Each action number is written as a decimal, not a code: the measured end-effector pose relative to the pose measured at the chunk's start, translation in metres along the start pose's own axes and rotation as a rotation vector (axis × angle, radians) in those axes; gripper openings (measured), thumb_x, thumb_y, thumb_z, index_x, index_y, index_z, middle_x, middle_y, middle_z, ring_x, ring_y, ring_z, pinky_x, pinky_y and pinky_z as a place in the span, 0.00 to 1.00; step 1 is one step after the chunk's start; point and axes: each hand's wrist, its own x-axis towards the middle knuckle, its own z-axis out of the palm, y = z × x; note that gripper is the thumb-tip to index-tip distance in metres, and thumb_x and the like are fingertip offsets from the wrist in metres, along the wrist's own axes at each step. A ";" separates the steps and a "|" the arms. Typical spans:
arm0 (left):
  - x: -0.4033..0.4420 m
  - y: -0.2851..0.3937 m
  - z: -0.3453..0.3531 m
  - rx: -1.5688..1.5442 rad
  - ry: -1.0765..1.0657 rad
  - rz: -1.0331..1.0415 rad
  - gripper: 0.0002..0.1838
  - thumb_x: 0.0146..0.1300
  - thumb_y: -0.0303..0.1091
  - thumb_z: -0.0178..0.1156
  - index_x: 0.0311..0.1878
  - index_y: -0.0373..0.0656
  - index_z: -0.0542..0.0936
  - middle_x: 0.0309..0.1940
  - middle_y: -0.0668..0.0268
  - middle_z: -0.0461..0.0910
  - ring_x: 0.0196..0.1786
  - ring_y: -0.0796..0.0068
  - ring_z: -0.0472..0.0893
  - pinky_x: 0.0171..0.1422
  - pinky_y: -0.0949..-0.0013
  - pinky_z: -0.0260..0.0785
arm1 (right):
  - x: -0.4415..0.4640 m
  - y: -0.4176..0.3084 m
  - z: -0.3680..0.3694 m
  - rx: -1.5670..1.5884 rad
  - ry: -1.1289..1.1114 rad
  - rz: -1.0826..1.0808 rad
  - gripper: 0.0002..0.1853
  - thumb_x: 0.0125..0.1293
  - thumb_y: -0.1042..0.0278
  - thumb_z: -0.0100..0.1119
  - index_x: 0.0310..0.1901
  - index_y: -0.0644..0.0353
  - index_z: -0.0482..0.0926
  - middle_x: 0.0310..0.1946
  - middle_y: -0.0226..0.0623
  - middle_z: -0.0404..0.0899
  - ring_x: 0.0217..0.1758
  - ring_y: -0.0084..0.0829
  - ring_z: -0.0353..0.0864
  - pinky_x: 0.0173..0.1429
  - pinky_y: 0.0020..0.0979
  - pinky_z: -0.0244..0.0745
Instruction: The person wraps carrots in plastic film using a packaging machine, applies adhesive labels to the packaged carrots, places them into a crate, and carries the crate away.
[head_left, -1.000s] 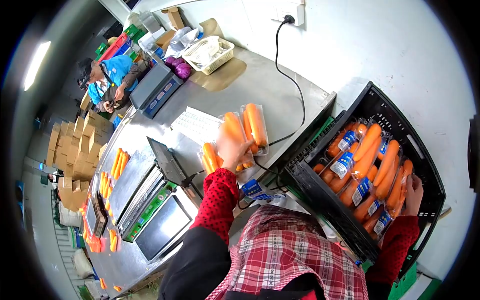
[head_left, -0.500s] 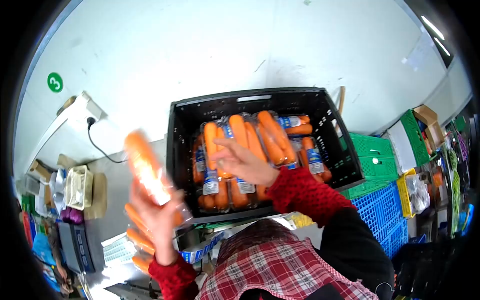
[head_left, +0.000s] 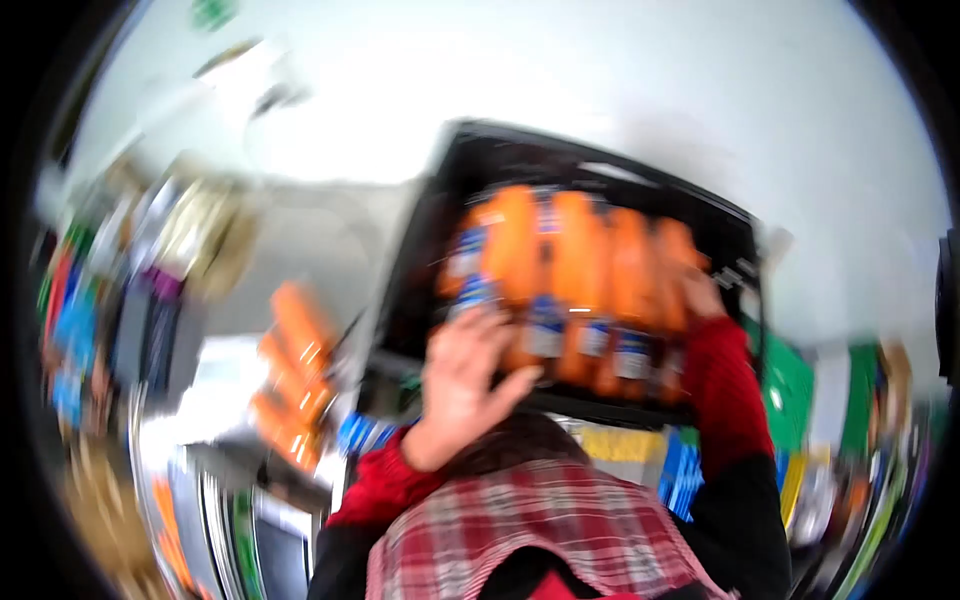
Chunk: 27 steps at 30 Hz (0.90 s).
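A black crate [head_left: 590, 160] holds several clear packs of carrots [head_left: 578, 250] with blue and white labels. My left hand [head_left: 468, 375] is over the crate's near left corner, fingers spread and thumb out, with nothing in it. Inside the crate at the right, my right hand [head_left: 700, 292] rests against the rightmost pack; its fingertips are blurred and partly hidden. More packed carrots [head_left: 295, 380] lie on the metal table left of the crate. The whole view is smeared by motion.
A scale [head_left: 275, 550] stands at the lower left, with loose carrots [head_left: 168, 520] beside it. A basket and assorted goods are blurred at the far left. A socket with a plug is on the wall. Green crates [head_left: 785, 385] stand at the right.
The view has swung round. The carrot pack that my left hand held has left it, and that hand is now at the crate. My right hand has moved to the crate's right side.
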 end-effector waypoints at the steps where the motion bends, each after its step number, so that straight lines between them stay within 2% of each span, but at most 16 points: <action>1: -0.011 -0.007 -0.009 -0.010 0.037 -0.023 0.26 0.51 0.38 0.72 0.52 0.38 0.77 0.53 0.58 0.78 0.61 0.50 0.73 0.63 0.52 0.66 | -0.007 -0.015 -0.010 0.069 -0.030 0.045 0.19 0.68 0.59 0.57 0.53 0.67 0.78 0.46 0.42 0.82 0.49 0.34 0.81 0.54 0.33 0.75; 3: -0.046 -0.030 -0.042 0.121 0.172 -0.150 0.26 0.51 0.39 0.72 0.51 0.38 0.77 0.53 0.56 0.78 0.61 0.50 0.74 0.63 0.53 0.66 | -0.021 -0.051 -0.034 0.203 -0.080 0.142 0.24 0.70 0.56 0.55 0.56 0.71 0.75 0.49 0.50 0.80 0.52 0.38 0.80 0.58 0.33 0.73; 4: -0.063 -0.042 -0.056 0.188 0.247 -0.208 0.26 0.50 0.38 0.72 0.50 0.37 0.77 0.53 0.55 0.78 0.61 0.50 0.74 0.63 0.54 0.66 | -0.005 -0.020 -0.052 -0.193 -0.043 -0.042 0.28 0.68 0.55 0.59 0.58 0.73 0.71 0.51 0.50 0.79 0.53 0.38 0.79 0.57 0.33 0.73; 5: -0.090 -0.062 -0.075 0.331 0.313 -0.318 0.25 0.49 0.36 0.73 0.50 0.37 0.77 0.53 0.53 0.78 0.60 0.51 0.75 0.63 0.53 0.66 | 0.006 -0.010 -0.056 0.084 0.070 -0.206 0.30 0.68 0.55 0.61 0.60 0.74 0.69 0.54 0.50 0.78 0.54 0.38 0.78 0.59 0.35 0.73; 6: -0.122 -0.088 -0.089 0.364 0.435 -0.444 0.25 0.49 0.34 0.72 0.50 0.36 0.76 0.51 0.52 0.78 0.57 0.50 0.76 0.62 0.54 0.67 | -0.023 -0.092 -0.063 -0.061 0.270 -0.024 0.27 0.69 0.59 0.59 0.60 0.74 0.69 0.55 0.50 0.77 0.57 0.37 0.77 0.62 0.34 0.71; 8: -0.179 -0.121 -0.122 0.605 0.489 -0.789 0.28 0.52 0.37 0.71 0.54 0.35 0.74 0.49 0.51 0.77 0.53 0.50 0.76 0.59 0.55 0.68 | -0.077 -0.227 -0.040 0.280 0.218 -0.370 0.22 0.73 0.67 0.52 0.62 0.72 0.67 0.58 0.48 0.74 0.59 0.36 0.75 0.63 0.33 0.71; 9: -0.217 -0.143 -0.127 0.816 0.444 -0.935 0.29 0.54 0.41 0.70 0.55 0.33 0.73 0.49 0.50 0.77 0.54 0.50 0.75 0.58 0.54 0.68 | -0.151 -0.350 0.001 0.485 0.207 -0.323 0.19 0.73 0.72 0.49 0.62 0.69 0.68 0.57 0.46 0.75 0.58 0.36 0.76 0.62 0.34 0.72; 11: -0.250 -0.173 -0.137 0.783 0.347 -1.113 0.34 0.54 0.48 0.69 0.57 0.32 0.72 0.50 0.48 0.76 0.54 0.48 0.75 0.59 0.54 0.68 | -0.206 -0.418 0.085 0.720 -0.292 -0.966 0.22 0.63 0.70 0.60 0.59 0.66 0.72 0.53 0.44 0.77 0.55 0.37 0.78 0.59 0.35 0.74; 12: -0.253 -0.183 -0.138 0.742 0.341 -1.143 0.36 0.53 0.50 0.70 0.57 0.32 0.71 0.51 0.47 0.75 0.54 0.47 0.75 0.60 0.53 0.67 | -0.245 -0.469 0.118 0.530 -0.423 -0.815 0.26 0.58 0.65 0.67 0.56 0.65 0.73 0.51 0.45 0.77 0.56 0.38 0.77 0.56 0.37 0.75; 13: -0.234 -0.182 -0.143 0.556 0.341 -1.245 0.38 0.54 0.51 0.69 0.58 0.31 0.70 0.52 0.46 0.75 0.55 0.47 0.75 0.62 0.55 0.67 | -0.256 -0.493 0.172 0.577 -0.452 -0.929 0.27 0.56 0.65 0.70 0.55 0.65 0.73 0.50 0.48 0.77 0.54 0.42 0.78 0.55 0.39 0.75; 15: -0.231 -0.216 -0.128 0.457 0.403 -1.126 0.40 0.54 0.51 0.68 0.61 0.31 0.68 0.54 0.45 0.74 0.57 0.48 0.75 0.62 0.55 0.68 | -0.262 -0.530 0.254 0.415 -0.171 -1.026 0.30 0.59 0.60 0.68 0.59 0.65 0.70 0.54 0.53 0.73 0.54 0.55 0.75 0.56 0.44 0.73; 16: -0.226 -0.229 -0.124 0.369 0.441 -1.099 0.40 0.54 0.51 0.68 0.62 0.31 0.68 0.54 0.45 0.74 0.58 0.49 0.75 0.62 0.56 0.68 | -0.253 -0.546 0.295 0.548 -0.436 -0.865 0.33 0.59 0.58 0.68 0.61 0.66 0.67 0.54 0.55 0.73 0.57 0.56 0.73 0.57 0.47 0.71; 20: -0.232 -0.276 -0.111 0.016 0.476 -1.406 0.43 0.51 0.51 0.70 0.61 0.28 0.67 0.57 0.41 0.73 0.60 0.46 0.74 0.65 0.56 0.67 | -0.225 -0.574 0.399 0.049 -0.234 -0.822 0.40 0.55 0.50 0.70 0.61 0.67 0.64 0.51 0.57 0.75 0.56 0.55 0.75 0.60 0.46 0.70; 22: -0.230 -0.282 -0.109 0.146 0.548 -1.407 0.42 0.50 0.51 0.70 0.60 0.27 0.69 0.57 0.40 0.73 0.60 0.45 0.74 0.64 0.56 0.67 | -0.215 -0.578 0.423 -0.200 -0.634 -0.468 0.46 0.46 0.48 0.76 0.61 0.66 0.64 0.49 0.53 0.78 0.55 0.54 0.76 0.60 0.45 0.72; 25: -0.226 -0.299 -0.126 -0.010 0.431 -1.540 0.41 0.51 0.53 0.69 0.57 0.26 0.70 0.55 0.39 0.74 0.59 0.45 0.76 0.63 0.55 0.68 | -0.212 -0.579 0.451 -0.328 -0.525 -0.409 0.47 0.40 0.50 0.79 0.59 0.65 0.66 0.48 0.49 0.80 0.55 0.50 0.77 0.60 0.44 0.73; 27: -0.251 -0.338 -0.118 -0.145 0.296 -1.550 0.32 0.55 0.57 0.64 0.52 0.37 0.78 0.38 0.46 0.83 0.48 0.43 0.81 0.55 0.53 0.73 | -0.189 -0.564 0.475 -0.066 -0.695 -0.337 0.47 0.40 0.55 0.79 0.61 0.67 0.66 0.52 0.49 0.79 0.59 0.44 0.77 0.62 0.41 0.72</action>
